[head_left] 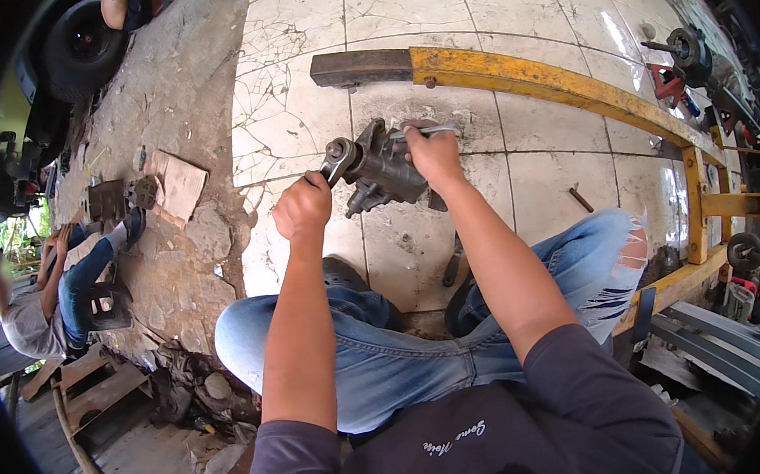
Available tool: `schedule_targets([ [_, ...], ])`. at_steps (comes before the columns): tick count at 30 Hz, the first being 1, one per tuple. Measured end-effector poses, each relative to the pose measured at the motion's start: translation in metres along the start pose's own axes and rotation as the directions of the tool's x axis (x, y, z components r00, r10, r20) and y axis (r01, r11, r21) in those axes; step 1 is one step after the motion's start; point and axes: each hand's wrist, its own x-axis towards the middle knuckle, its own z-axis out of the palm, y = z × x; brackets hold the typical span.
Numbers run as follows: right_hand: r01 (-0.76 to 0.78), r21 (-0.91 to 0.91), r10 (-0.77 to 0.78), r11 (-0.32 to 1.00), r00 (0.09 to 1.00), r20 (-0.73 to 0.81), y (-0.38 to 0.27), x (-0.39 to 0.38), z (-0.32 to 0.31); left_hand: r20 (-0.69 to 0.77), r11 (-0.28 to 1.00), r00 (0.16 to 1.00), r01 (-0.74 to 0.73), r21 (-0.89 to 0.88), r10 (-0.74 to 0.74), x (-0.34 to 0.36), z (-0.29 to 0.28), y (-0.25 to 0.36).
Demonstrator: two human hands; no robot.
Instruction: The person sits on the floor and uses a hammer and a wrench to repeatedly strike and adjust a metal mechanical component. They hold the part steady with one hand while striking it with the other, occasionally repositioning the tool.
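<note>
A dark, greasy cast-metal housing (397,172), with a rounded body and stubby projections, rests on the tiled floor in front of my feet. My left hand (301,209) is closed around the handle of a wrench (336,162). The wrench's ring end sits around a nut or shaft end on the housing's left side. At the housing's right side, my right hand (434,157) is closed on a slim silver metal rod (439,129), which points sideways across the top. That rod's exact kind cannot be made out, and my fingers cover part of it.
A yellow steel frame (554,82) spans the floor beyond the housing and down the right. A short rusty pin (581,199) and a dark tool (454,263) lie nearby. At left are cardboard (180,187), a seated person (45,300) and a vehicle tyre (84,39).
</note>
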Motion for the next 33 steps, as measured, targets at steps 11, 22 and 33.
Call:
schedule_targets([
  [11,0.264,-0.132,-0.278,0.956,0.955,-0.102,0.010,0.003,0.002,-0.005,1.000,1.000,-0.004,0.016,0.005,0.001,0.002,-0.001],
  [22,0.162,0.160,-0.153,0.974,0.986,-0.067,0.000,-0.001,-0.009,0.007,1.000,1.000,0.009,0.018,-0.010,-0.004,0.001,-0.002],
  [33,0.108,0.277,-0.092,0.955,0.993,-0.068,-0.002,0.002,-0.008,0.011,1.000,1.000,0.007,0.029,-0.007,0.001,0.001,-0.003],
])
